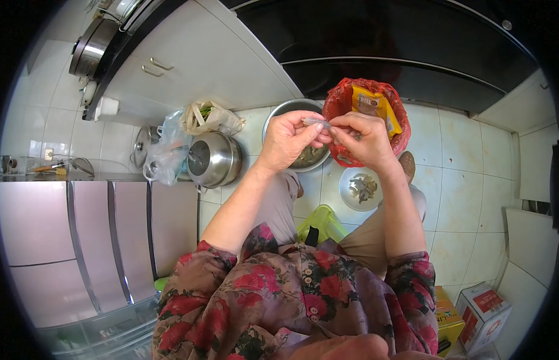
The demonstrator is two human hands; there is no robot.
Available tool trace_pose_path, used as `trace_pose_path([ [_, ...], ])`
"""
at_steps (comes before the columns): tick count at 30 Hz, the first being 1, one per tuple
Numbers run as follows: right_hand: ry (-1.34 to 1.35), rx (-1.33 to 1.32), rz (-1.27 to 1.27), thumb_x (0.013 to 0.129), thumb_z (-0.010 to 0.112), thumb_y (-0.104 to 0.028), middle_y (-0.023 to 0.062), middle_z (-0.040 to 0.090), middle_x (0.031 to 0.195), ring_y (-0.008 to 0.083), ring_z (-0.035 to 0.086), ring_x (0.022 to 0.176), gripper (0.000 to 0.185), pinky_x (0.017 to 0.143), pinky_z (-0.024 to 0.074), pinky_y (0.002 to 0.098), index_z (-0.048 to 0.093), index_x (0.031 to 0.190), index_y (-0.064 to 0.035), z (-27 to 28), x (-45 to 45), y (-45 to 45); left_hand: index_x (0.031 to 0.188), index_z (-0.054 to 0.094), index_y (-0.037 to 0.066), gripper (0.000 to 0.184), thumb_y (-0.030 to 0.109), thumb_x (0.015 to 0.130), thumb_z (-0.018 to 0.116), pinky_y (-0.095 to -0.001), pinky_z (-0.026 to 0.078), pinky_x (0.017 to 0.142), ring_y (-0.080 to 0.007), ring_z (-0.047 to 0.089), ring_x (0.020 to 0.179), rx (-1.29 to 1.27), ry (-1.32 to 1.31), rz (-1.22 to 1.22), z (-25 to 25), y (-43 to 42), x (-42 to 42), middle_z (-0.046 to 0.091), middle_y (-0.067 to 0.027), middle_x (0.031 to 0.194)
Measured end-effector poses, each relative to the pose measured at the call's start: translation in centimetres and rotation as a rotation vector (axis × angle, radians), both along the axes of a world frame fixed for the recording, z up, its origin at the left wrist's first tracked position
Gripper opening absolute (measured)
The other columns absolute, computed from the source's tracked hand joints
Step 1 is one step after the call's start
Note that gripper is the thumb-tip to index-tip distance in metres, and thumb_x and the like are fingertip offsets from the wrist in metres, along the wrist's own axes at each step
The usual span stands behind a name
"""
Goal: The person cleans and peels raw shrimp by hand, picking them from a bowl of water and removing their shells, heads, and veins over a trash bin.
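Observation:
A small grey shrimp (315, 122) is held between both hands, above the floor. My left hand (288, 139) pinches it between thumb and fingers. On its other end, the fingertips of my right hand (366, 137) are closed. Below my left hand stands a metal basin (291, 104) with greyish contents, partly hidden by the hands. Just past my right hand is a bin lined with a red plastic bag (401, 129), a yellow packet (374, 107) lying in it. A white plate (347, 197) on the floor bears several grey shrimp (365, 188).
At left, a steel pot (216, 159) stands near a clear plastic bag (167, 153) and a cloth-like bag (212, 118) with greens. A green plastic stool (323, 222) shows between the legs. Boxes (483, 315) stand at lower right; white cabinets (195, 63) line the upper left.

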State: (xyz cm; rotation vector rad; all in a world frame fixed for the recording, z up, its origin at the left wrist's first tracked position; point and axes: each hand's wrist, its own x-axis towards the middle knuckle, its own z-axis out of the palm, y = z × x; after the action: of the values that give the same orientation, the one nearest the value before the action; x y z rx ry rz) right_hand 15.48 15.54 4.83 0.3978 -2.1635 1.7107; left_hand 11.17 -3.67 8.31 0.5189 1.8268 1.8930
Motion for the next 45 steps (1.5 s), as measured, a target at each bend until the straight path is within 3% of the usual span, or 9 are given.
trace_pose_path([
  [3, 0.028, 0.08, -0.012, 0.078, 0.068, -0.005, 0.0103, 0.066, 0.078, 0.0172, 0.065, 0.064, 0.012, 0.057, 0.0491, 0.0274, 0.067, 0.089, 0.0001, 0.2, 0.1, -0.2, 0.11, 0.06, -0.002, 0.021, 0.009, 0.093, 0.058, -0.0278, 0.057, 0.071, -0.0186, 0.068, 0.083, -0.046, 0.018, 0.009, -0.1, 0.0, 0.2, 0.068, -0.0139, 0.095],
  [5, 0.079, 0.104, -0.038, 0.077, 0.066, -0.004, 0.0137, 0.065, 0.076, 0.0271, 0.065, 0.065, 0.011, 0.059, 0.0504, 0.0331, 0.067, 0.088, -0.0004, 0.2, 0.3, -0.4, 0.11, 0.06, -0.002, 0.02, 0.009, 0.093, 0.058, -0.0277, 0.057, 0.071, -0.0184, 0.068, 0.083, -0.086, 0.027, 0.02, 0.1, 0.1, 0.4, 0.068, -0.0134, 0.094],
  [8, 0.082, 0.157, -0.051, 0.076, 0.065, -0.004, 0.0146, 0.065, 0.076, 0.0314, 0.065, 0.068, 0.008, 0.06, 0.0509, 0.0362, 0.066, 0.084, -0.0006, 1.1, 0.5, -0.6, 0.109, 0.06, -0.002, 0.02, 0.009, 0.092, 0.059, -0.0276, 0.057, 0.07, -0.018, 0.068, 0.083, -0.124, 0.054, 0.027, 0.2, 0.2, 0.6, 0.068, -0.0126, 0.094],
  [30, 0.063, 0.169, -0.099, 0.077, 0.063, -0.004, 0.0155, 0.065, 0.077, 0.0334, 0.063, 0.07, 0.004, 0.061, 0.051, 0.0374, 0.064, 0.077, -0.0006, 1.0, 0.5, -0.8, 0.104, 0.061, -0.004, 0.018, 0.009, 0.092, 0.06, -0.0278, 0.057, 0.071, -0.0177, 0.068, 0.082, -0.175, 0.137, 0.124, -0.5, 1.1, 0.8, 0.067, -0.0106, 0.092],
  [45, 0.152, 0.184, -0.174, 0.078, 0.062, -0.003, 0.0162, 0.065, 0.08, 0.0339, 0.064, 0.073, 0.009, 0.064, 0.0523, 0.0383, 0.065, 0.085, -0.0004, 0.7, 0.6, -0.8, 0.106, 0.061, -0.005, 0.017, 0.004, 0.091, 0.058, -0.0295, 0.057, 0.075, -0.0187, 0.068, 0.084, -0.097, 0.183, 0.097, 0.1, 1.3, 1.0, 0.067, -0.0117, 0.095],
])
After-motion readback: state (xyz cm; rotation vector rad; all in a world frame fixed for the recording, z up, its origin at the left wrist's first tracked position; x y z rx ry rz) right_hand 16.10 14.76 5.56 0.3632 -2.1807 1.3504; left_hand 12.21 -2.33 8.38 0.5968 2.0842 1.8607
